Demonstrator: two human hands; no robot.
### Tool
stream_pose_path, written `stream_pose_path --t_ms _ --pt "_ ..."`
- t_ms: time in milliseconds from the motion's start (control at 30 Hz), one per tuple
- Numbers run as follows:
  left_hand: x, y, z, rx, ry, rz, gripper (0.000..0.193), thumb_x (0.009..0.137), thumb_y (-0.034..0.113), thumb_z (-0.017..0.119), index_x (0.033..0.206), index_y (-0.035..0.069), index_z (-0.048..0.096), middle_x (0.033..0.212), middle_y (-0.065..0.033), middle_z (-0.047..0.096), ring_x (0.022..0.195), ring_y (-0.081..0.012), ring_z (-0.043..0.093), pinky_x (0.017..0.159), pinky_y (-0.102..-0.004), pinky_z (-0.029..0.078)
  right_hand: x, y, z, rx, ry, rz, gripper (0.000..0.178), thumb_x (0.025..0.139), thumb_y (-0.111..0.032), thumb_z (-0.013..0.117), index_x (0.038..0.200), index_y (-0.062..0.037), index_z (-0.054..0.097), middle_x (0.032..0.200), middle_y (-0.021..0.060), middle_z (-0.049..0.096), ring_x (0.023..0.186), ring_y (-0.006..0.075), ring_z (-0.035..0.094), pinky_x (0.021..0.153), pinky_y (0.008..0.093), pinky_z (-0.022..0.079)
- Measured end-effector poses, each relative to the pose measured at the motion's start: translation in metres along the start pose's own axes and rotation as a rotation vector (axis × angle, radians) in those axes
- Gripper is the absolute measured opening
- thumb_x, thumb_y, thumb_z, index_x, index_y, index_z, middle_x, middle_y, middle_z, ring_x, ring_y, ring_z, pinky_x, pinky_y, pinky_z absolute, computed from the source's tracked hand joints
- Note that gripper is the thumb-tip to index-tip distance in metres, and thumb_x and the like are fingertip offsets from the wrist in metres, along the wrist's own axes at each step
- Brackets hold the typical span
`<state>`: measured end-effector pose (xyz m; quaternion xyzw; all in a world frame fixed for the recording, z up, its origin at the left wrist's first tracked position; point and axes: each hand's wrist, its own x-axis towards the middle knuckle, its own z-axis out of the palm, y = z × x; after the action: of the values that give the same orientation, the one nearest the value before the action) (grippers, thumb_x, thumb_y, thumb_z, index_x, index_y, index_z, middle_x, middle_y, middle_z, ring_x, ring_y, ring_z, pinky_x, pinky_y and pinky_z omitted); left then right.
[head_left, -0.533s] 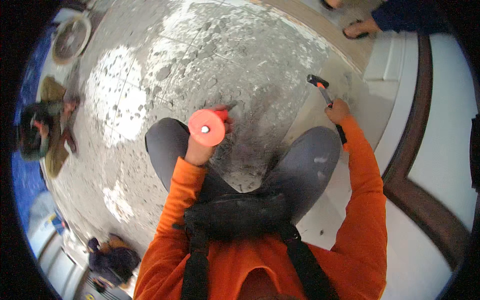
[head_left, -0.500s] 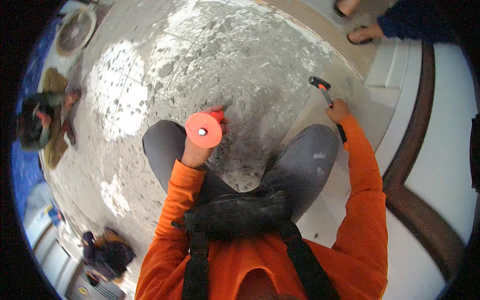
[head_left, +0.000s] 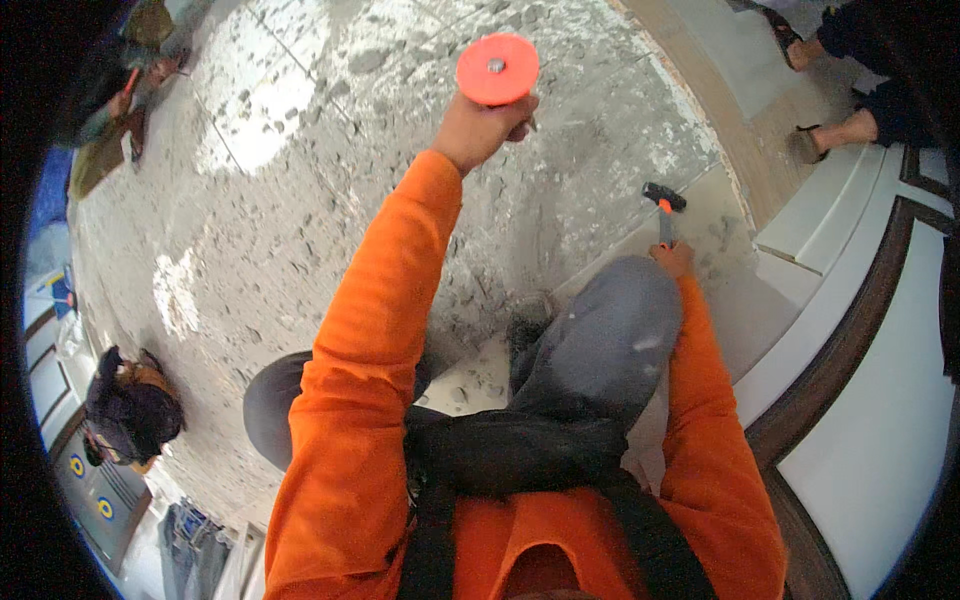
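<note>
Reaches much farther forward with the left hand (head_left: 478, 128) than half a second ago, now stretched out over the rubble-strewn floor (head_left: 560, 190), well ahead of the left knee (head_left: 275, 410). Keeps those fingers wrapped around a coral-guarded hand tool (head_left: 517, 82), with the round guard and its central metal end (head_left: 496, 66) just beyond the knuckles. Cannot tell whether the tip meets the floor, hidden as it is under guard and hand.

Grips a hammer (head_left: 667, 222) in the right hand (head_left: 676, 260), drawn closer beside the right knee (head_left: 630, 295) than before, with the black head pointing forward past the fingers. Leaves hammer and guard well apart, with the head to the right of the left hand and nearer the body.

Suggests, by judgement, a change of working spot rather than a blow under way. Finds grey chips (head_left: 370, 58) ahead and to the left of the left hand.
</note>
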<state>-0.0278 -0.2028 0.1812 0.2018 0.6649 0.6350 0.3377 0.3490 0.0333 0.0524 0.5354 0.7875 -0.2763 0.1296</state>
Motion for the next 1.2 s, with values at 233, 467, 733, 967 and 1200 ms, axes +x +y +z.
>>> stream_pose_path --t_ms 233,467,733,967,1200 --pt "0.020 -0.006 -0.023 -0.457 0.322 -0.092 0.019 0.093 0.023 0.069 0.093 0.005 0.061 0.077 -0.0021 0.061 0.066 -0.0126 0.060 0.063 -0.0332 0.056 0.008 0.024 0.005 -0.105 -0.049 -0.060 0.043 0.080 -0.020 0.069 0.109 0.0084 0.057 0.069 0.0146 0.062 0.050 0.0255 0.060 0.049 0.0401 0.050" --pt "0.051 0.009 -0.031 -0.589 0.278 -0.066 0.021 0.099 0.028 0.062 0.084 0.015 0.055 0.067 0.0019 0.050 0.058 -0.0124 0.049 0.056 -0.0304 0.048 -0.052 -0.039 -0.046 -0.245 -0.198 0.098 0.053 0.081 -0.018 0.068 0.124 0.0079 0.051 0.074 0.0136 0.062 0.052 0.0227 0.062 0.049 0.0388 0.051" --pt "0.067 0.043 -0.076 -0.713 0.138 -0.059 0.019 0.098 0.029 0.065 0.087 0.016 0.056 0.070 0.0031 0.052 0.060 -0.0098 0.052 0.057 -0.0285 0.049 -0.111 -0.176 -0.158 -0.402 -0.392 0.317 0.061 0.084 -0.017 0.066 0.143 -0.0107 0.051 0.087 0.0158 0.067 0.062 0.0236 0.065 0.058 0.0389 0.056" --pt "0.074 0.093 -0.139 -0.588 0.223 0.064 0.020 0.096 0.029 0.069 0.088 0.015 0.059 0.071 0.0030 0.054 0.061 -0.0099 0.053 0.059 -0.0285 0.050 -0.085 -0.203 -0.165 -0.823 -0.016 -0.028 0.039 0.088 -0.031 0.067 0.123 -0.0158 0.068 0.109 0.0165 0.072 0.103 0.0385 0.068 0.091 0.0476 0.054" --pt "0.085 0.053 -0.120 -0.371 0.066 0.115 0.020 0.095 0.030 0.070 0.090 0.013 0.061 0.072 0.0027 0.054 0.060 -0.0094 0.051 0.058 -0.0279 0.048 -0.129 -0.195 -0.133 -0.530 0.094 -0.157 0.035 0.089 -0.033 0.067 0.116 -0.0129 0.072 0.100 0.0196 0.073 0.092 0.0394 0.070 0.084 0.0472 0.054"
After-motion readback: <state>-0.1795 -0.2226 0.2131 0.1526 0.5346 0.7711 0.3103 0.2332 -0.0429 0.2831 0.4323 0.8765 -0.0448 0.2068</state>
